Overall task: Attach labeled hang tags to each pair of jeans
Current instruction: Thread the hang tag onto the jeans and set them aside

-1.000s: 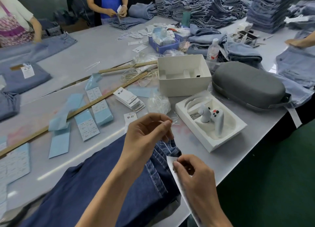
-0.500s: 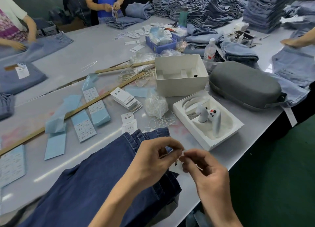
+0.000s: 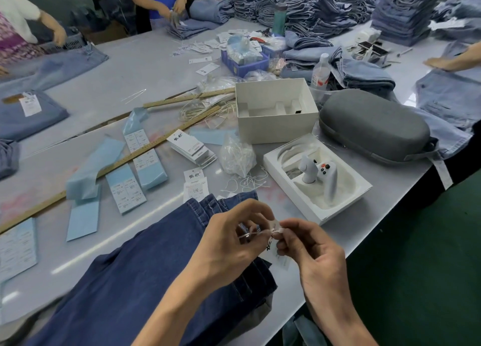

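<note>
We have both hands together over the waistband end of the dark jeans (image 3: 145, 275), which lie on the grey surface (image 3: 145, 67) at its near edge. Our left hand (image 3: 229, 244) pinches a thin white string (image 3: 251, 234) between thumb and fingers; our right hand (image 3: 309, 252) pinches the top of the white hang tag (image 3: 279, 257), which hangs just below our fingertips. Loose strings (image 3: 247, 183) and a stack of tags (image 3: 192, 148) lie beyond the jeans.

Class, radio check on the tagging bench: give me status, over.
Left hand pinching the white string; right hand pinching the hang tag. Both over the dark jeans waistband. Tag not yet hanging free. Nothing blocking, over.
</note>
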